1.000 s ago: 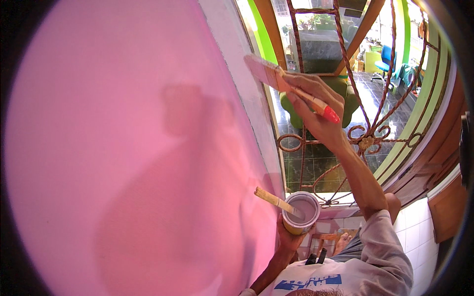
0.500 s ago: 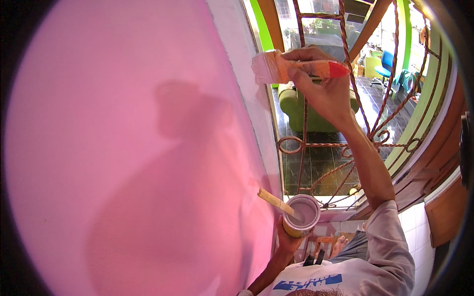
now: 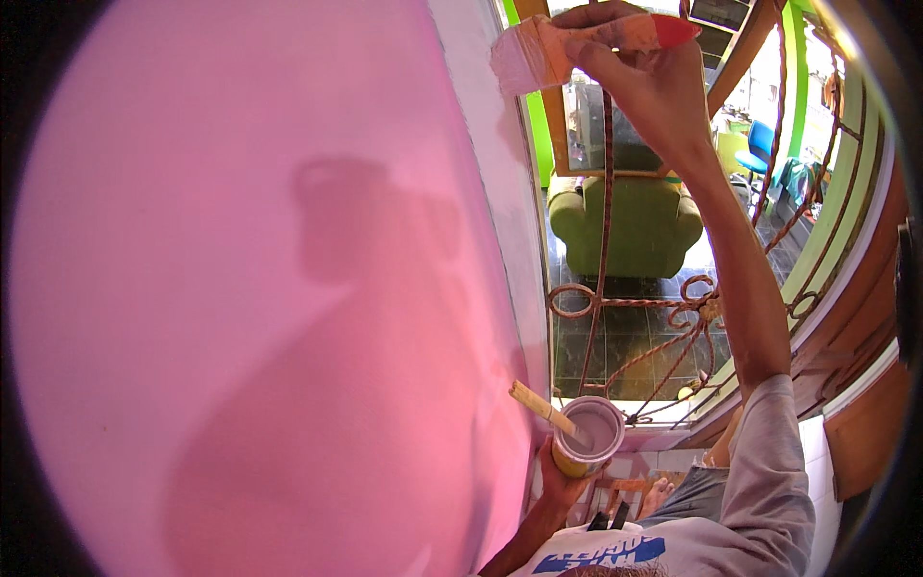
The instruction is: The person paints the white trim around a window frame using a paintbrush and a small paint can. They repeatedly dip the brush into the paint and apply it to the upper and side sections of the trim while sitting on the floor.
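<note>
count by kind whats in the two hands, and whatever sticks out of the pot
Paintbrush, in the right hand: 1
Paint pot, in the left hand: 1
Wooden stick, leaning out of the pot: 1
Total: 3

Wall finished smooth, matt | paintbrush handle made of wood, red-coated at its end | stick made of rough, bare wood | window grille formed of twisted, rough metal | armchair covered in matt cloth | floor tiles glossily finished
</note>
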Tool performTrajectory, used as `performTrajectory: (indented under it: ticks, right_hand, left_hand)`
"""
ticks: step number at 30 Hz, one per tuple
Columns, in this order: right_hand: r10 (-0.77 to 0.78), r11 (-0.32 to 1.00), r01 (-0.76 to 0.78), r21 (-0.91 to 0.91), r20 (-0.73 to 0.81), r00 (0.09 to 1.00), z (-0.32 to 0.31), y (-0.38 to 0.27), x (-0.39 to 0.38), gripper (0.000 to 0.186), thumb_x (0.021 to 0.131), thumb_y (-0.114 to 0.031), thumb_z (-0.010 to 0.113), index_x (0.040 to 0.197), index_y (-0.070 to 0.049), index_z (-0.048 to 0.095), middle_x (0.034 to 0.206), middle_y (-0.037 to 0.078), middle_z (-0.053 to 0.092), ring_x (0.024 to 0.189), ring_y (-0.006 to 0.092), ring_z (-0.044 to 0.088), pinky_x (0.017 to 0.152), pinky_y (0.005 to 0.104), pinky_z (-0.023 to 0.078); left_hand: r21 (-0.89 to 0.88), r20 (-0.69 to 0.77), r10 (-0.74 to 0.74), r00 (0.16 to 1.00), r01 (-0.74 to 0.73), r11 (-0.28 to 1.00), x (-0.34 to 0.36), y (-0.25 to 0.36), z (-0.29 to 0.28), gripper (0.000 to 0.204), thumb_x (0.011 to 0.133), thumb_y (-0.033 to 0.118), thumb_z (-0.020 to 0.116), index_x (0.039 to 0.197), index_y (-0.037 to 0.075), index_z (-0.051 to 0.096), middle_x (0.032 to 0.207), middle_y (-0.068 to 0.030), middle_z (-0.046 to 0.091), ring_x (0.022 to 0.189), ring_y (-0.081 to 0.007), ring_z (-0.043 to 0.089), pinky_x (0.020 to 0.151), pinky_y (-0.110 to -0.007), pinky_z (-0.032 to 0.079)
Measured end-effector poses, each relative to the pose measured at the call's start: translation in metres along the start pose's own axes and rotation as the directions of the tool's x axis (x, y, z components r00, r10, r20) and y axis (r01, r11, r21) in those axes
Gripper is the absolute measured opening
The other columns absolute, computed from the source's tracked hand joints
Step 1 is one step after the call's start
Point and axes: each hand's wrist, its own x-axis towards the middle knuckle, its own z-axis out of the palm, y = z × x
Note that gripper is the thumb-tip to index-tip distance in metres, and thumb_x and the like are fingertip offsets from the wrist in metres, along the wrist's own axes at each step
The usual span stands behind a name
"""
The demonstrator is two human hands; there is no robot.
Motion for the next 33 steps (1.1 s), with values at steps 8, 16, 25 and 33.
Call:
performTrajectory:
  ticks: [8, 16, 25, 33]
  right_hand:
    - [-0.105, 0.994, 0.105, 0.018, -0.025, 0.994, 0.003, -0.020, 0.031, 0.023, 0.085, -0.015, 0.073, 0.096, 0.005, 0.071, 0.093, 0.011, 0.073, 0.084, 0.0153, 0.068, 0.073, 0.0306, 0.055]
    - [-0.137, 0.984, 0.131, -0.122, -0.045, 0.990, 0.003, -0.028, 0.060, 0.025, 0.085, -0.020, 0.072, 0.094, 0.003, 0.071, 0.099, 0.014, 0.073, 0.087, 0.0187, 0.068, 0.075, 0.0355, 0.055]
    - [-0.169, 0.982, 0.165, -0.097, -0.037, 0.985, 0.000, -0.035, 0.098, 0.026, 0.083, -0.022, 0.072, 0.087, 0.004, 0.070, 0.097, 0.015, 0.072, 0.085, 0.0187, 0.067, 0.073, 0.0351, 0.054]
    - [-0.232, 0.971, 0.229, -0.074, -0.036, 0.972, 0.001, -0.039, 0.132, 0.023, 0.085, -0.019, 0.071, 0.085, 0.004, 0.069, 0.099, 0.016, 0.072, 0.081, 0.0180, 0.068, 0.068, 0.0305, 0.055]
  left_hand:
    - [0.006, -0.038, 0.018, 0.999, -0.018, 1.000, -0.001, 0.000, 0.004, 0.074, 0.095, 0.064, 0.048, 0.153, 0.017, 0.039, 0.154, -0.0132, 0.044, 0.140, -0.0366, 0.045, 0.112, -0.064, 0.039]
    - [0.151, -0.032, 0.057, 0.998, -0.052, 0.987, -0.003, 0.001, 0.006, 0.074, 0.097, 0.063, 0.045, 0.153, 0.016, 0.037, 0.155, -0.0154, 0.042, 0.140, -0.0388, 0.044, 0.113, -0.066, 0.036]
    - [0.698, 0.136, 0.228, 0.964, -0.257, 0.669, -0.021, 0.002, 0.027, 0.070, 0.098, 0.059, 0.042, 0.153, 0.016, 0.039, 0.154, -0.0151, 0.044, 0.141, -0.0390, 0.044, 0.112, -0.067, 0.036]
    - [0.454, 0.020, 0.198, 0.980, -0.185, 0.872, -0.018, 0.000, 0.031, 0.069, 0.097, 0.059, 0.043, 0.151, 0.016, 0.041, 0.152, -0.0145, 0.045, 0.139, -0.0382, 0.045, 0.111, -0.065, 0.037]
